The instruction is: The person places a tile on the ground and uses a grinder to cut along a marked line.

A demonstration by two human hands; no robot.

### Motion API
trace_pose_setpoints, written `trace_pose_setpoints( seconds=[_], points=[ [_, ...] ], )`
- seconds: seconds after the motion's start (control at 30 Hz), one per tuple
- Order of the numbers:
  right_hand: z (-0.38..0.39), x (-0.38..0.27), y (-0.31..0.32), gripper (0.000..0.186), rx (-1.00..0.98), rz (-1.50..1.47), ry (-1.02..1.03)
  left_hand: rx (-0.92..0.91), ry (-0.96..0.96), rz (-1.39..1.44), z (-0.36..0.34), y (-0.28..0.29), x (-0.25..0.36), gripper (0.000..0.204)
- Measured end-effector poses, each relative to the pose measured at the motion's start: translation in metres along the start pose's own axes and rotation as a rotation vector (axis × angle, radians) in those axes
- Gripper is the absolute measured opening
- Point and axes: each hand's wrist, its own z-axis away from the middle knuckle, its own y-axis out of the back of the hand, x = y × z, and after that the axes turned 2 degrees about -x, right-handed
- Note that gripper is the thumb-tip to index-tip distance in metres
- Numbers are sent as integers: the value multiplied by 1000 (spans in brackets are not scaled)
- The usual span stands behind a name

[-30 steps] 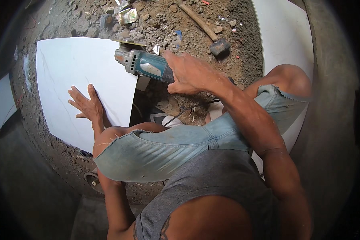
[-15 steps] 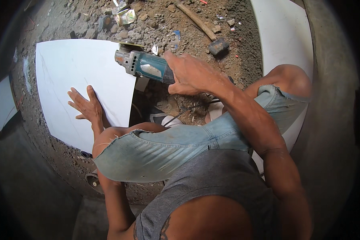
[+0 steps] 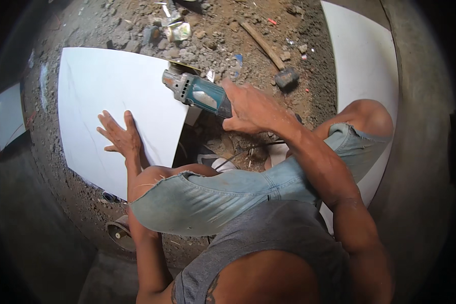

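Observation:
My right hand (image 3: 251,107) is wrapped round the dark rear grip of a teal angle grinder (image 3: 202,96). Its worn metal head lies over the far right corner of a large white tile (image 3: 106,86) with faint grey veins. The thin disc (image 3: 185,65) shows edge-on at that tile's far edge; I cannot tell whether it touches. My left hand (image 3: 124,136) rests flat on the tile's right part, fingers spread, holding nothing. From the grinder's side a black cord (image 3: 251,148) runs past my knees.
A hammer (image 3: 286,77) with a wooden handle lies on the rubble (image 3: 213,30) ahead. Another white tile (image 3: 365,61) stretches along the right wall. At the far left a smaller tile (image 3: 9,119) leans. A round container (image 3: 120,233) sits beside my left arm.
The whole scene has shifted slightly right in the picture, as the view moved. Both hands keep their hold and place, and the grinder stays at the same corner of the tile.

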Motion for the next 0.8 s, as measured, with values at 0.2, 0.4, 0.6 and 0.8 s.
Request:
trace_pose_setpoints(
  seconds=[0.2, 0.4, 0.6, 0.8],
  points=[
    [-29, -10, -6, 59, 32, 7, 39, -18, -38, -50, -23, -13, -19, 91],
    [-95, -89, 7, 60, 38, 16, 94, -25, 18, 10, -61, 11, -31, 87],
    [-186, -151, 1, 55, 147, -9, 243, -4, -27, -15, -58, 2, -27, 87],
    [-269, -206, 5, 68, 92, 5, 233, -34, -12, -11, -60, 6, -19, 88]
  ],
)
